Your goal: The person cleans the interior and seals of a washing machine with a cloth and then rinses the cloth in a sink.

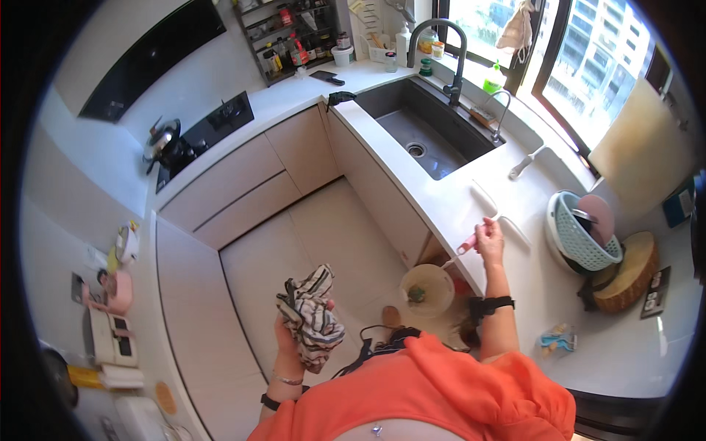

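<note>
My left hand [288,331] holds a crumpled black-and-white striped cloth [317,325] above the floor. My right hand [489,242] grips the pink handle of a white T-shaped tool, apparently a squeegee [514,230], whose wide head lies over the white countertop [441,204]. A pale strip shows between the handle's end and the bucket's rim; its nature is unclear. Below the counter edge, left of my right forearm, stands a pale round bucket [445,300] with something green at its bottom.
A dark sink [402,129] with a tall faucet [462,60] is set in the counter. A white brush [527,162], a light-blue colander [579,237] and a wooden round [629,275] lie to the right. The hob [220,118] holds a pot [165,143]. Cabinets enclose the floor.
</note>
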`<state>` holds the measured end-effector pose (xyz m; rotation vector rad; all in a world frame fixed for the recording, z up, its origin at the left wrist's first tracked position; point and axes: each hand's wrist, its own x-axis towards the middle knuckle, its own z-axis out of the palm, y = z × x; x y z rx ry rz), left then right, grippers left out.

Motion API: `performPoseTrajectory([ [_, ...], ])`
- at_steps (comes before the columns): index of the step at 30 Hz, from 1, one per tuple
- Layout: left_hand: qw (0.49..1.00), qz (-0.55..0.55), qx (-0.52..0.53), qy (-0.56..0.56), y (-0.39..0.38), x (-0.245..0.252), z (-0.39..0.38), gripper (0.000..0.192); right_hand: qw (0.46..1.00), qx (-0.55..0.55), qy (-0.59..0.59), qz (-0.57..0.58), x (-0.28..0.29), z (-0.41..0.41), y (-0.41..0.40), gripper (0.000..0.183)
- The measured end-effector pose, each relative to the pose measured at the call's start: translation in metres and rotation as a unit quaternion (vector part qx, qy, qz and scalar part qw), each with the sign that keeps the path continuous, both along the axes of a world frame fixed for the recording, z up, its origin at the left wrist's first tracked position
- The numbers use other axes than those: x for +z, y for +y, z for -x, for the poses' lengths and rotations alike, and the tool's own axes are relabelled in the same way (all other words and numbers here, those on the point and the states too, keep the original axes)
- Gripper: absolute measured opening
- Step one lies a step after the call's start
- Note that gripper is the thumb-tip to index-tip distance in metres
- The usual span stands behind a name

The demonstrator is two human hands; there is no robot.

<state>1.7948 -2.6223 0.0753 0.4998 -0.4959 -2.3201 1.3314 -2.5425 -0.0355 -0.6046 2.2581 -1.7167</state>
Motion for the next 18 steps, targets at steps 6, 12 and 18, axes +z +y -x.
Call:
performPoseTrajectory([
  [6, 0.999, 0.025, 0.022, -0.041, -0.089, 0.013, 0.048, 0.063, 0.987, -0.023, 0.088, -0.136, -0.011, 0.026, -0.021, 0.040],
  [12, 0.999, 0.010, -0.017, -0.026, -0.180, 0.012, 0.092, 0.064, 0.937, -0.063, 0.215, -0.267, -0.049, 0.048, 0.008, 0.039],
  [18, 0.994, -0.034, -0.094, 0.044, -0.298, -0.009, 0.113, 0.060, 0.896, -0.168, 0.288, -0.292, 0.027, 0.004, -0.053, 0.031],
])
